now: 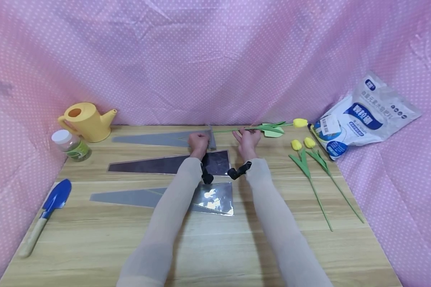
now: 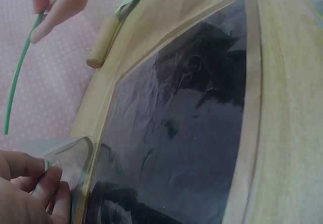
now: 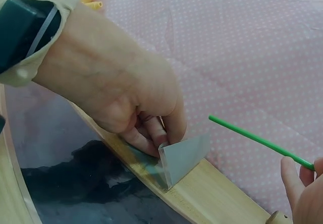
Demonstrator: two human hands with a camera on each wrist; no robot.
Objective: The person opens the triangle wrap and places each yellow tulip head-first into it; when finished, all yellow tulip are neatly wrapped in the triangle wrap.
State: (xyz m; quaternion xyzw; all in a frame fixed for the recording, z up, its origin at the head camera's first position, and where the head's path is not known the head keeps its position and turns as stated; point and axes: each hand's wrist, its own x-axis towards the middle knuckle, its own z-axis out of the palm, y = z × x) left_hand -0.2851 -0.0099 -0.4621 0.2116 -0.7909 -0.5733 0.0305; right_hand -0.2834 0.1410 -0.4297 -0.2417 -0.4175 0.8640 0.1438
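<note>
My left hand (image 1: pixel 198 143) pinches the wide mouth of a clear-and-grey tapered flower sleeve (image 1: pixel 147 138) at the table's back. The mouth's edge is lifted and bent up in the right wrist view, around the flap (image 3: pixel 185 158). With its fingers, my right hand (image 1: pixel 249 142) holds the green stem (image 3: pixel 257 141) of a yellow tulip (image 1: pixel 300 122), whose bloom points right. The stem's cut end is in the air, directed at the sleeve's mouth and apart from it in the right wrist view. Nearer me lie a dark tapered sleeve (image 1: pixel 151 165) and another grey sleeve (image 1: pixel 125 197).
Two yellow tulips (image 1: pixel 309 175) lie at the right, before a white-and-blue bag (image 1: pixel 362 113). At left stand a yellow watering can (image 1: pixel 89 123) and a white-capped jar (image 1: pixel 77 149); a blue trowel (image 1: pixel 59 195) lies nearer. A wooden-handled green tool (image 2: pixel 103 42) lies beyond my right hand.
</note>
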